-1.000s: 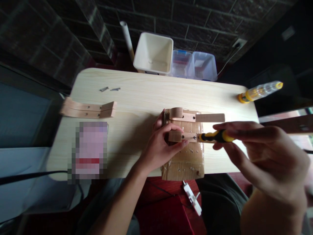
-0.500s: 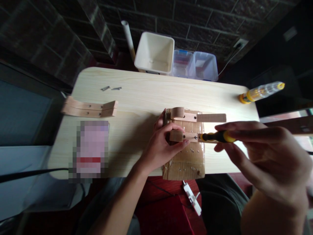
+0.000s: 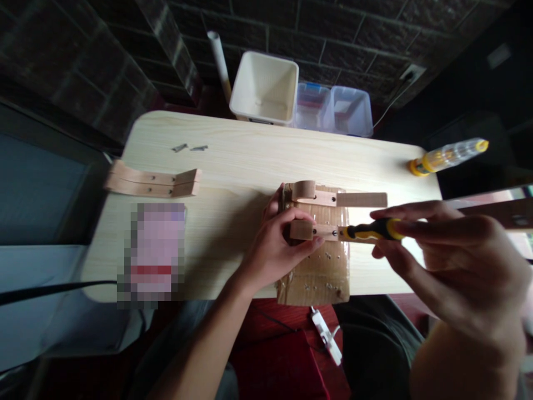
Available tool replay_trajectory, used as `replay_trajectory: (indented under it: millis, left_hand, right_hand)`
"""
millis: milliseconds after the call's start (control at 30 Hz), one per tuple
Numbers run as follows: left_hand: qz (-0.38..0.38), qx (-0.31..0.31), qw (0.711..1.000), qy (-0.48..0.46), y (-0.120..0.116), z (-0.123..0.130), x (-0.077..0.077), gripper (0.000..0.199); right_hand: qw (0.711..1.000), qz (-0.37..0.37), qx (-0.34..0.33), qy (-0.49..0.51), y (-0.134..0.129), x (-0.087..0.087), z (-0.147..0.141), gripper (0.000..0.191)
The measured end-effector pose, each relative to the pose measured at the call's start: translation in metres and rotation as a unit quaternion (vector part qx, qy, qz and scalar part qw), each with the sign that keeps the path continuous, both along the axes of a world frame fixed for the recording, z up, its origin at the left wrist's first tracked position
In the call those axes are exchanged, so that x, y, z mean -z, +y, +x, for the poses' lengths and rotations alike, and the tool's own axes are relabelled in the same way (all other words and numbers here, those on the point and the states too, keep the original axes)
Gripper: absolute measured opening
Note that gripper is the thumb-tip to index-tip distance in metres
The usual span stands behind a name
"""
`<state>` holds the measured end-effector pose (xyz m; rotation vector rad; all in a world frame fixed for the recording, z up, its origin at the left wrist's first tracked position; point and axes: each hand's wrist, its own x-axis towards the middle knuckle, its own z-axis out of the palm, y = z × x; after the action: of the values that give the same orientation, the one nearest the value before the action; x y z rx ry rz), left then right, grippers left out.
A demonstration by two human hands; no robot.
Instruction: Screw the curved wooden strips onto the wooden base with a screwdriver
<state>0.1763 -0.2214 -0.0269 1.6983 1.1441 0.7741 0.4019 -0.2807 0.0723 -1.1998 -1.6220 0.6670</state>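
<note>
My left hand (image 3: pixel 277 244) grips the curved end of a wooden piece (image 3: pixel 302 230) and presses it on a taped cardboard block (image 3: pixel 314 278). My right hand (image 3: pixel 449 250) is closed round a yellow and black screwdriver (image 3: pixel 375 229). The screwdriver's front end points left, at a screw (image 3: pixel 334 233) in the held piece. A second wooden piece (image 3: pixel 360 199), also curved at its left end, lies across the block just beyond the first. Small holes dot the cardboard nearer to me.
Two wooden pieces (image 3: pixel 162 185) lie together at the left, near small screws (image 3: pixel 180 148) and a pixelated object (image 3: pixel 156 250). A clear and yellow bottle-like holder (image 3: pixel 447 157) is at the right edge. Bins (image 3: pixel 264 89) stand behind the table (image 3: pixel 233 139).
The view has shifted slightly. My right hand's fingers have changed position a little on the screwdriver; my left hand keeps its grip on the wooden piece.
</note>
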Motion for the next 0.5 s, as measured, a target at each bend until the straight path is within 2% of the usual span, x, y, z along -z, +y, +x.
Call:
replay_trajectory:
  millis: [133,333,500]
  left_hand:
    - [0.001,-0.004,1.000,0.000,-0.0001,0.0003,0.0000,0.023]
    - [-0.003,-0.001,1.000,-0.008,-0.0001,0.0005,-0.0006,0.023]
    - [-0.009,-0.004,1.000,-0.007,-0.0003,0.0012,-0.0005,0.023]
  right_hand:
    - [1.000,0.008,-0.002,0.013,0.0036,0.0001,0.0012,0.054]
    - [0.998,-0.033,-0.046,-0.003,0.0014,-0.0025,0.0015,0.054]
    - [1.000,-0.014,-0.011,0.010,0.0040,0.0014,0.0025,0.053]
